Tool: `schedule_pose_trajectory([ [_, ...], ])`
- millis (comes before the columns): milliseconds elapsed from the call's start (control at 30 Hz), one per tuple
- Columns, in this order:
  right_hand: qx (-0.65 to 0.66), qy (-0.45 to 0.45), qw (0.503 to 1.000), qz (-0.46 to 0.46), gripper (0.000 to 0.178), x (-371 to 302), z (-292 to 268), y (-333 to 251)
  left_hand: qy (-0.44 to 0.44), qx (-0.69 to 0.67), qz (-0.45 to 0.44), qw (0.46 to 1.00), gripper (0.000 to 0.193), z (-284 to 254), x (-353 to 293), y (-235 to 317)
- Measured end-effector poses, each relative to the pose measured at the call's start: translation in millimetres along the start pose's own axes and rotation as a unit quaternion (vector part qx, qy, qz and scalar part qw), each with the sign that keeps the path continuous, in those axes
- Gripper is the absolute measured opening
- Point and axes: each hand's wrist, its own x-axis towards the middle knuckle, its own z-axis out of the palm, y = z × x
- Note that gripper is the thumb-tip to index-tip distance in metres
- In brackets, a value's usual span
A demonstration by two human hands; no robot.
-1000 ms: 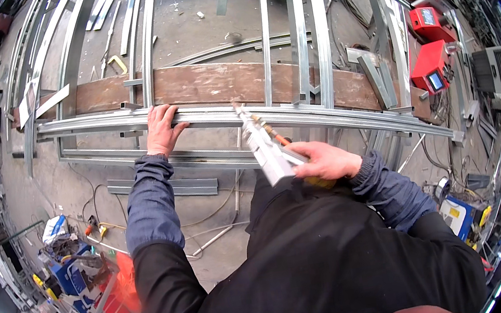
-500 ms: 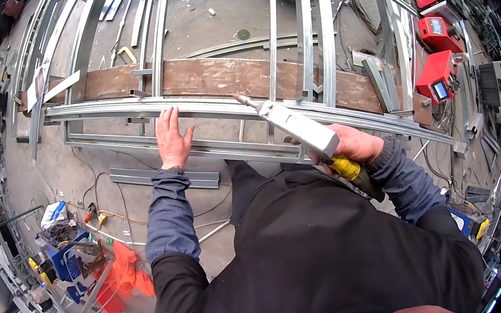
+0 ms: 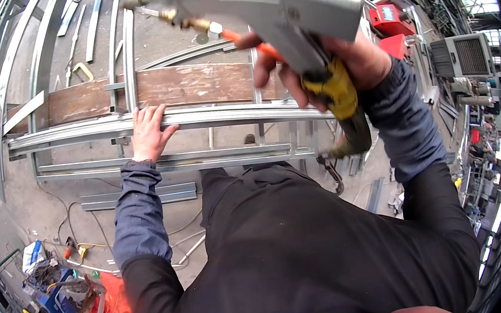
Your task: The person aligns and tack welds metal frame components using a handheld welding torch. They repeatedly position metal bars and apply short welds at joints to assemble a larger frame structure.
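Observation:
My right hand (image 3: 366, 60) is wrapped round the yellow-taped grip of a welding gun (image 3: 305, 2). Its silver housing is raised close to the view, with a thin nozzle pointing left and an orange hose below it. Fingers stretched out, my left hand (image 3: 149, 136) lies on long silver metal rails (image 3: 218, 114) that run left to right in front of me. Those rails form the near side of a metal frame. Behind them lies a long, worn brown board (image 3: 197, 83). The gun and my right arm hide the right part of the frame.
A grey channel profile (image 3: 178, 192) lies on the floor near my legs. At the lower left are orange plastic sheeting (image 3: 116, 299), a blue-and-white bag (image 3: 33, 255) and cables. Red machines (image 3: 390, 19) and a grey vented cabinet (image 3: 469, 56) stand at the right.
My right hand has lifted the welding gun up and away from the rails, toward the view. My left hand stays on the rails. The whole view has shifted to the right.

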Motion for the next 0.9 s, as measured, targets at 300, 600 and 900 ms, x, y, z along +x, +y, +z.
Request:
schedule_pose_trajectory([
  [300, -0.036, -0.101, 0.971, 0.214, 0.077, 18.8, -132.5, 46.8, 0.004, 0.004, -0.026, 1.000, 0.067, -3.1, 3.2, 2.4],
  [600, 0.169, -0.212, 0.888, 0.372, 0.066, 30.0, -194.9, 181.3, -0.052, 0.033, -0.058, 0.996, 0.067, -6.5, 7.3, 7.1],
  [900, 0.213, -0.222, 0.849, 0.429, 0.064, 25.8, -210.9, 227.7, -0.069, 0.046, -0.060, 0.995, 0.075, 2.7, 7.1, 2.0],
])
